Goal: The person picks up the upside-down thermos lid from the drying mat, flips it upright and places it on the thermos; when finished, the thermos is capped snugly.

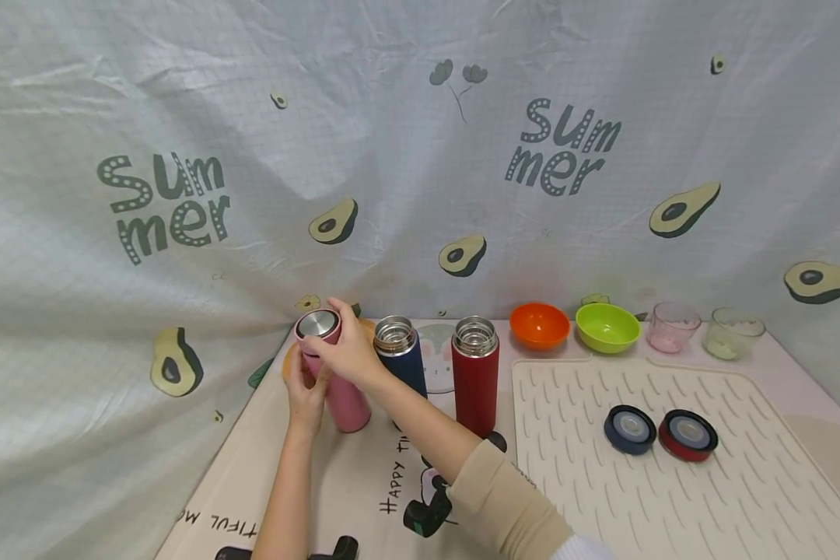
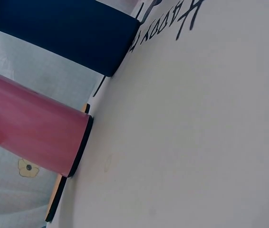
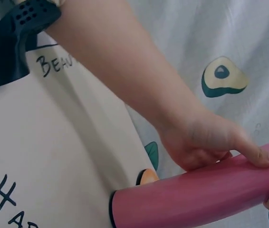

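Observation:
A pink thermos (image 1: 348, 404) stands on the table at the left, its pink lid with a silver top (image 1: 318, 323) in place. My left hand (image 1: 306, 398) grips the upper body of the thermos, thumb against its side. From the right, my right hand (image 1: 350, 350) holds the lid between thumb and fingers. In the right wrist view the left hand (image 3: 201, 142) wraps the pink body just below the lid seam. Right beside it stands a blue thermos (image 1: 407, 364) without a lid, partly behind my right forearm. A lidless red thermos (image 1: 476, 381) is farther right.
A ridged beige mat (image 1: 574, 482) covers the right side, bearing a blue lid (image 1: 630, 429) and a red lid (image 1: 688, 435). Along the back stand an orange bowl (image 1: 540, 327), a green bowl (image 1: 607, 327), a pink glass (image 1: 673, 327) and a yellowish glass (image 1: 733, 334). A printed curtain hangs behind.

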`<state>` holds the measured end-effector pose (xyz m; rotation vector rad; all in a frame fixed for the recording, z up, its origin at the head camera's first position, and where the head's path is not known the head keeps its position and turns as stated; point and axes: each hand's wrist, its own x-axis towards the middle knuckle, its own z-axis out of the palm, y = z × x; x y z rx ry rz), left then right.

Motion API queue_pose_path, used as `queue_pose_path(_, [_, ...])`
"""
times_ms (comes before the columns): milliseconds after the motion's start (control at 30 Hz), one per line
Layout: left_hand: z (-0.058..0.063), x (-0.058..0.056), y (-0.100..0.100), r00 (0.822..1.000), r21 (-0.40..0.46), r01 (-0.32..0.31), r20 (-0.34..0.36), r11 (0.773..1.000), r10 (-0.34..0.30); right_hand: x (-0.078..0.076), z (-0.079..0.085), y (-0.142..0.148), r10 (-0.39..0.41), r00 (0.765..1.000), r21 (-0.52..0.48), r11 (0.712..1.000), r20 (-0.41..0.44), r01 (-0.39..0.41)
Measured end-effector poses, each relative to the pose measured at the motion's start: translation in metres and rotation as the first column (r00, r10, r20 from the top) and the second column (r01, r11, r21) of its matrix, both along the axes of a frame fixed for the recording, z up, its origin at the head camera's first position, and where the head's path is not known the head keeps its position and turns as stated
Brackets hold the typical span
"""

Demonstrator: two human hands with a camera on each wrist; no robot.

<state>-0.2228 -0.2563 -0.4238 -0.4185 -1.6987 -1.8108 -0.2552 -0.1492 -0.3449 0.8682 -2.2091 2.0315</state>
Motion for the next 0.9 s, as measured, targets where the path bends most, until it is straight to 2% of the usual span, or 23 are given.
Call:
queue_pose_path(167, [0.0008, 0.0011, 0.0012, 1.0, -0.011, -0.011, 0.008, 1.0, 0.011, -0.0006, 0.0034, 0.0021, -0.003, 0.999, 0.001, 1.0, 0.044, 0.003])
queue_pose_path(400, [0.0002, 0.0014, 0.0008, 0.999, -0.031, -0.047, 0.004, 0.998, 0.047, 0.0007, 0.0043, 0.0057, 0.097, 0.991, -0.014, 0.995, 0.093, -0.096])
queue_pose_path(500, [0.0011, 0.0009, -0.0012, 0.998, -0.051, -0.052, -0.032, 0.997, 0.051, 0.0011, 0.0048, 0.0048, 0.078, 0.993, -0.009, 0.997, 0.084, -0.078])
queue_pose_path(633, [0.0017, 0.0004, -0.003, 0.998, -0.064, -0.044, -0.05, 0.997, 0.041, 0.0028, 0.0048, 0.0018, 0.004, 0.997, -0.008, 1.0, 0.078, -0.003])
queue_pose_path(733, [0.0027, 0.0017, -0.0028, 0.998, -0.086, -0.061, -0.02, 0.994, 0.06, 0.0042, 0.0048, -0.0008, -0.024, 0.994, -0.056, 0.998, 0.108, 0.03])
queue_pose_path(900, [0.0044, 0.0059, -0.001, 0.993, -0.171, -0.107, 0.039, 0.979, 0.115, 0.0035, 0.0015, -0.0033, 0.004, 0.988, -0.146, 0.989, 0.157, 0.019])
